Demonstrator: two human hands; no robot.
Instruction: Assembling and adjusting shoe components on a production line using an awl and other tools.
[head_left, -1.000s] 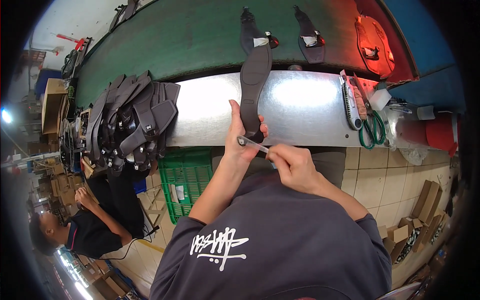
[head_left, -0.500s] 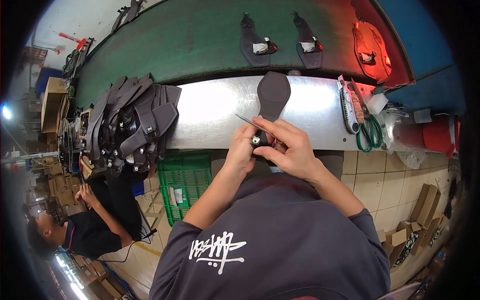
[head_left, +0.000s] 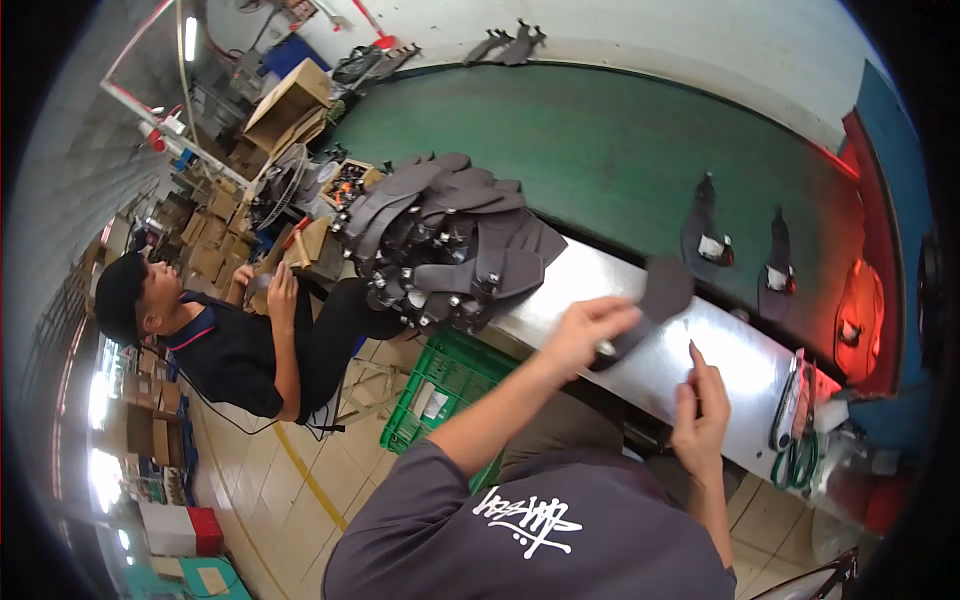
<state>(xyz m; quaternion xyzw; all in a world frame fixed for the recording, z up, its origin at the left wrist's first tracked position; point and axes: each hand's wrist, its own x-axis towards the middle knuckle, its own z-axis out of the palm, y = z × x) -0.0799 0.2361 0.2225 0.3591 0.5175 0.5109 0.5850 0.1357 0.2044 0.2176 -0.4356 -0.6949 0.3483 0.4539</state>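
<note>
My left hand (head_left: pixel 585 338) grips a dark grey sandal sole (head_left: pixel 668 287) by its narrow end, where a small shiny fitting shows by my fingers. The sole's wide end points away from me over the metal bench, blurred by motion. Apart from it, on the right, my right hand (head_left: pixel 703 408) is closed on a thin pointed tool (head_left: pixel 692 350) with its tip up; its exact kind is unclear. Left of my hands lies a big heap of similar dark soles (head_left: pixel 470 230), many with small shiny fittings.
A metal bench strip (head_left: pixel 640 375) borders a green conveyor belt (head_left: pixel 600 130) carrying several soles. A red-lit opening (head_left: pixel 870 250) is at right. A utility knife (head_left: pixel 787 405) and green-handled scissors (head_left: pixel 797 462) lie right. Left are a green crate (head_left: pixel 430 400) and a seated person (head_left: pixel 230 350).
The view has swung left. My hands have parted: the left carries the sole to the left, while the right has drawn away with the thin tool. Soles on the belt have shifted in view.
</note>
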